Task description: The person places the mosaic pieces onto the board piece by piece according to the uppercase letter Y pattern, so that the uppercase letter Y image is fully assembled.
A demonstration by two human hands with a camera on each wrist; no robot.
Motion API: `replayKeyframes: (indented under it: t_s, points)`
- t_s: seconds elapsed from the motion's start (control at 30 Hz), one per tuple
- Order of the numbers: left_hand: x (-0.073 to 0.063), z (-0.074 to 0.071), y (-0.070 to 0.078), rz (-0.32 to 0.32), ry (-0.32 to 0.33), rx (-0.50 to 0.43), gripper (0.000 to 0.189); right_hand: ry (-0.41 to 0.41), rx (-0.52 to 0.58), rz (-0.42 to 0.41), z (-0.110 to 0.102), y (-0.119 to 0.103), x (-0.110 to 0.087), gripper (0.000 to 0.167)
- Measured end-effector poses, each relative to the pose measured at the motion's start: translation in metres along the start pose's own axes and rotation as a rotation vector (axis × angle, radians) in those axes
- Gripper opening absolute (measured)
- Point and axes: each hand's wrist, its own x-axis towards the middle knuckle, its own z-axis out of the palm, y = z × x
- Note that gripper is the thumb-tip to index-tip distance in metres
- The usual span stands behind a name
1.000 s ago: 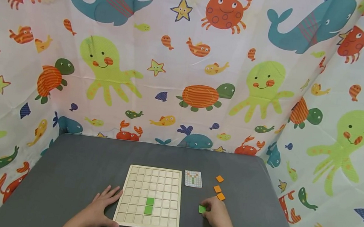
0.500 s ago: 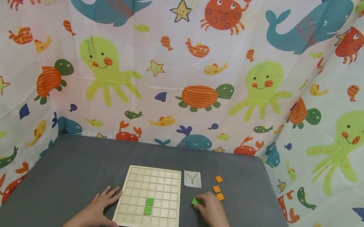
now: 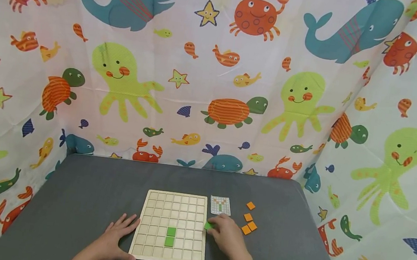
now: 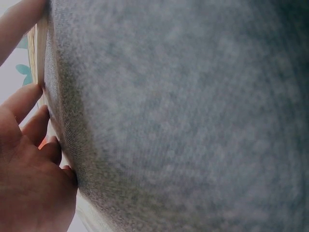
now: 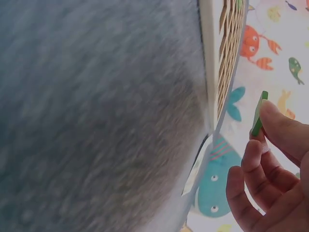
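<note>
A pale wooden grid board (image 3: pixel 190 212) lies on the grey table, with two green square tiles (image 3: pixel 169 241) set one above the other in its lower middle cells. My left hand (image 3: pixel 114 240) rests at the board's left edge, fingers spread and thumb near the lower left corner. Between the thumb and fingers of my right hand (image 3: pixel 227 235) is a third green tile (image 5: pixel 259 113), pinched at its edge. In the head view this tile overlaps the board's right edge; the right wrist view shows it raised above the table.
A small printed pattern card (image 3: pixel 220 205) lies right of the board's upper corner. Several orange square tiles (image 3: pixel 248 217) are scattered further right on the grey table (image 3: pixel 279 251). A curtain (image 3: pixel 200 72) with sea animals hangs behind and at both sides.
My right hand has moved left with the green tile, from near the orange tiles to the board's right edge. Another orange tile has come into sight. The left hand stays in place.
</note>
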Motion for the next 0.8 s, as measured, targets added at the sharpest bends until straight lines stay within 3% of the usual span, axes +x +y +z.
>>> replayKeyframes:
  t_s: [0.63,0.8]
  points:
    - [-0.003,0.000,0.000,0.036,0.033,0.015,0.122,-0.047,0.046,-0.045,0.024,-0.025,0.024,0.023]
    - [-0.002,0.000,0.001,0.013,0.025,0.007,0.120,-0.053,0.034,-0.087,0.030,-0.032,0.029,0.022]
